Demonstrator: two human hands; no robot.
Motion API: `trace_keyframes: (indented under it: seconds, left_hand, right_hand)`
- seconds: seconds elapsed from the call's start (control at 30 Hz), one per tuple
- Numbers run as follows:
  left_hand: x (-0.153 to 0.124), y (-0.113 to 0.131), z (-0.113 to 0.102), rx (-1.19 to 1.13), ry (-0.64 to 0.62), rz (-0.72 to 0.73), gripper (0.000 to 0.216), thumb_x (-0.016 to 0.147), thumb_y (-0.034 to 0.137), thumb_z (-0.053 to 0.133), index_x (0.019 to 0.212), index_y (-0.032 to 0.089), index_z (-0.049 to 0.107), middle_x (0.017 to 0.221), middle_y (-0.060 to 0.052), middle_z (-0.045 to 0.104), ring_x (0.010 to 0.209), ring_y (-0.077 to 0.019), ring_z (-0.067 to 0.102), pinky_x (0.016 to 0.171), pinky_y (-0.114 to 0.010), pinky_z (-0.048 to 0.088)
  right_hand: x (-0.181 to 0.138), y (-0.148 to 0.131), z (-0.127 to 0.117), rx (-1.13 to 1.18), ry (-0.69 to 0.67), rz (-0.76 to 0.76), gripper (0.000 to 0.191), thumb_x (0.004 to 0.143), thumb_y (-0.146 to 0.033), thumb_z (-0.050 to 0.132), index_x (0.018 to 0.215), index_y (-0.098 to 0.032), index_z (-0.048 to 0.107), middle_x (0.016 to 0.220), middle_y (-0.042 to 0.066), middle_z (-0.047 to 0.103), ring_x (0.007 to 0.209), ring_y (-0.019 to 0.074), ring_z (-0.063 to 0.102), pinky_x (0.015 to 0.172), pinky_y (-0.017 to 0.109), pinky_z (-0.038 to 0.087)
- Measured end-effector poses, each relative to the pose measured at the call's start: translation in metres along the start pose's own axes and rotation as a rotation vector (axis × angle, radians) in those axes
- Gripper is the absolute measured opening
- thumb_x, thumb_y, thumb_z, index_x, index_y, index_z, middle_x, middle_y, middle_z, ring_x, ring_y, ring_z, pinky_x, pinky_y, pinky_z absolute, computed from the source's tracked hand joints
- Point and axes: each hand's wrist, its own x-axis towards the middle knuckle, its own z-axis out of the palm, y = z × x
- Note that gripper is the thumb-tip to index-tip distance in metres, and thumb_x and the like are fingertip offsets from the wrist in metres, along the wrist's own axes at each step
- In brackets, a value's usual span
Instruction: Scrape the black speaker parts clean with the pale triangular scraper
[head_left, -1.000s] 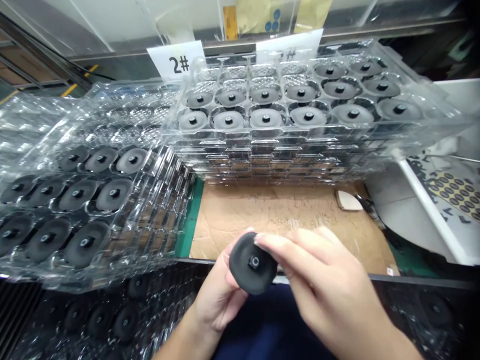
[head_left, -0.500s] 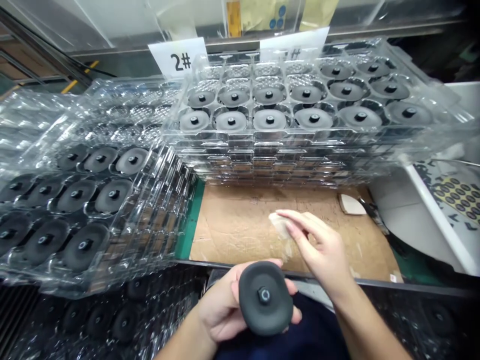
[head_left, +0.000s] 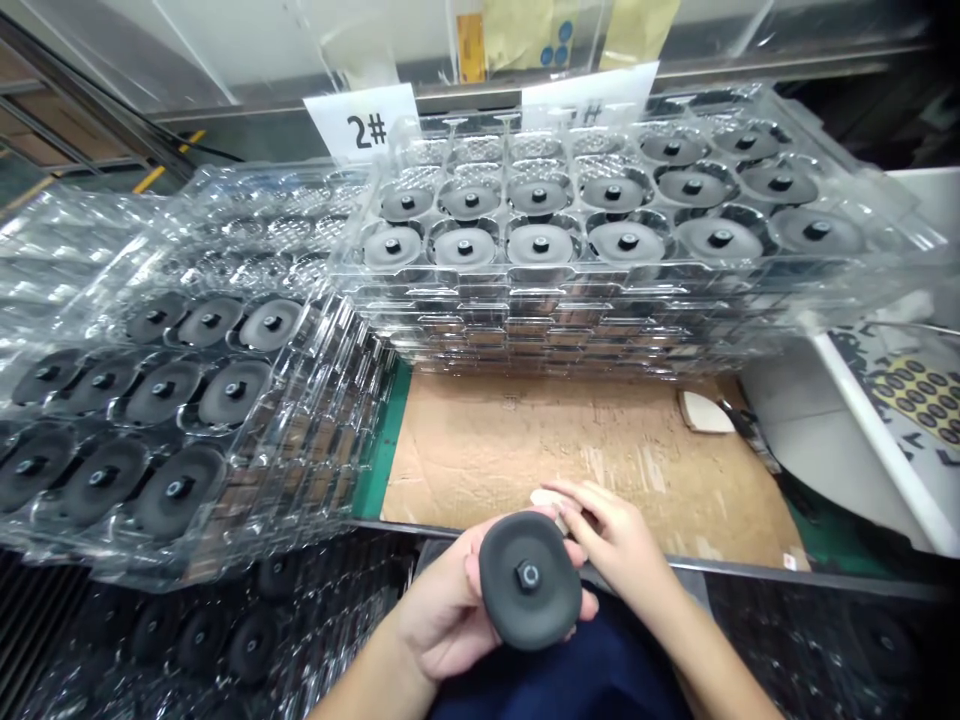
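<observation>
Head view: one black rounded-square dish (head_left: 551, 610), stubby hub at its centre facing up toward the camera, held low and central, over the wearer's dark blue clothing (head_left: 562, 685). Left hand (head_left: 442, 610): fingers gripping that dish, thumb side at its left edge, fingertips showing past its right edge. Right hand (head_left: 619, 540): fingers pinched on a small white pad (head_left: 546, 497), just beyond the far right edge of the dish; whether pad and dish touch, cannot tell. Beneath and beyond the hands: one brown cardboard sheet (head_left: 487, 450), scuffed, laid over a green surface (head_left: 382, 450). On the cardboard, toward its right end: one pale, flat-faced piece (head_left: 705, 412), near a dark tool, partly hidden. Behind: one stack of clear plastic trays (head_left: 540, 300), top tray bearing similar black dishes hub-up, six in each of the two nearest rows, two more at the right of the next. Left: a second clear tray stack (head_left: 322, 400), likewise loaded with dishes. Rear: white card (head_left: 337, 120) marked "2#", and another white card (head_left: 592, 92), partly covered. Far right: yellow sheet (head_left: 919, 395) with dark ovals, beside a white rim.
</observation>
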Motion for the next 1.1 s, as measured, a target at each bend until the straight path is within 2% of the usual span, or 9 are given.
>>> trace_keyframes:
  seconds: [0.17, 0.27, 0.37, 0.43, 0.5, 0.63, 0.77, 0.97, 1.1]
  left_hand:
    - [-0.005, -0.004, -0.004, -0.011, -0.056, 0.009, 0.061, 0.06, 0.053, 0.067, 0.105, 0.011, 0.062, 0.095, -0.012, 0.067, 0.091, -0.0233, 0.062, 0.08, -0.03, 0.047]
    - [-0.006, -0.006, -0.005, -0.043, -0.067, 0.053, 0.058, 0.07, 0.056, 0.056, 0.112, 0.017, 0.058, 0.102, -0.011, 0.066, 0.094, -0.0244, 0.062, 0.082, -0.032, 0.047]
    - [-0.005, -0.01, -0.005, 0.054, -0.018, 0.205, 0.051, 0.078, 0.055, 0.045, 0.116, 0.022, 0.054, 0.109, -0.009, 0.061, 0.091, -0.0244, 0.064, 0.076, -0.032, 0.05]
    - [-0.002, -0.012, -0.008, 0.291, 0.071, 0.393, 0.051, 0.078, 0.051, 0.048, 0.124, 0.03, 0.045, 0.116, -0.008, 0.056, 0.09, -0.0241, 0.064, 0.075, -0.034, 0.05]
    - [0.0, -0.012, -0.013, 0.708, 0.159, 0.648, 0.066, 0.074, 0.041, 0.06, 0.132, 0.037, 0.028, 0.12, -0.007, 0.052, 0.098, -0.0244, 0.06, 0.082, -0.037, 0.048]
    - [0.005, -0.009, -0.024, 1.484, 0.208, 1.021, 0.104, 0.065, 0.013, 0.069, 0.138, 0.031, -0.004, 0.118, -0.01, 0.051, 0.11, -0.023, 0.05, 0.094, -0.042, 0.04]
    - [0.005, -0.006, -0.025, 1.661, 0.22, 1.062, 0.107, 0.065, 0.012, 0.068, 0.138, 0.023, -0.009, 0.116, -0.014, 0.052, 0.109, -0.0217, 0.051, 0.093, -0.041, 0.042]
    - [0.002, -0.005, -0.022, 1.647, 0.25, 1.009, 0.104, 0.066, 0.016, 0.069, 0.139, 0.019, -0.006, 0.115, -0.015, 0.053, 0.108, -0.0225, 0.052, 0.093, -0.041, 0.043]
    - [0.001, -0.006, -0.025, 1.614, 0.254, 0.94, 0.103, 0.067, 0.02, 0.069, 0.139, 0.018, -0.004, 0.115, -0.015, 0.054, 0.107, -0.0229, 0.053, 0.094, -0.04, 0.043]
  right_hand:
    - [0.012, 0.003, 0.006, 0.007, 0.072, 0.027, 0.03, 0.086, -0.028, 0.044, 0.111, -0.022, 0.059, 0.107, 0.009, 0.06, 0.082, 0.0184, 0.061, 0.074, 0.035, 0.051]
    - [0.011, 0.004, 0.007, 0.013, 0.147, 0.05, 0.037, 0.086, -0.028, 0.043, 0.121, -0.019, 0.051, 0.12, 0.014, 0.047, 0.073, 0.0162, 0.058, 0.07, 0.036, 0.051]
    - [0.005, -0.001, 0.001, 0.054, 0.176, 0.035, 0.034, 0.086, -0.027, 0.043, 0.118, -0.022, 0.053, 0.117, 0.011, 0.048, 0.071, 0.0143, 0.055, 0.068, 0.032, 0.049]
    - [0.001, -0.005, -0.004, 0.084, 0.192, 0.027, 0.029, 0.086, -0.028, 0.044, 0.111, -0.022, 0.057, 0.111, 0.009, 0.052, 0.069, 0.0135, 0.054, 0.066, 0.029, 0.049]
    - [-0.002, -0.008, -0.008, 0.112, 0.208, 0.028, 0.026, 0.086, -0.028, 0.045, 0.106, -0.021, 0.059, 0.106, 0.008, 0.054, 0.066, 0.0125, 0.053, 0.064, 0.027, 0.048]
    - [-0.007, -0.011, -0.011, 0.166, 0.218, 0.041, 0.024, 0.086, -0.028, 0.046, 0.104, -0.023, 0.06, 0.104, 0.006, 0.054, 0.063, 0.0115, 0.052, 0.06, 0.025, 0.046]
    - [-0.01, -0.014, -0.012, 0.221, 0.228, 0.05, 0.022, 0.085, -0.027, 0.049, 0.104, -0.024, 0.06, 0.101, 0.004, 0.056, 0.064, 0.0114, 0.051, 0.063, 0.025, 0.046]
    - [-0.016, -0.022, -0.019, 0.336, 0.225, 0.077, 0.019, 0.082, -0.028, 0.055, 0.1, -0.024, 0.062, 0.095, 0.004, 0.062, 0.079, 0.015, 0.057, 0.07, 0.025, 0.048]
    - [-0.02, -0.033, -0.023, 0.426, 0.182, 0.067, 0.019, 0.081, -0.032, 0.057, 0.097, -0.023, 0.063, 0.087, 0.004, 0.064, 0.073, 0.0143, 0.06, 0.064, 0.024, 0.051]
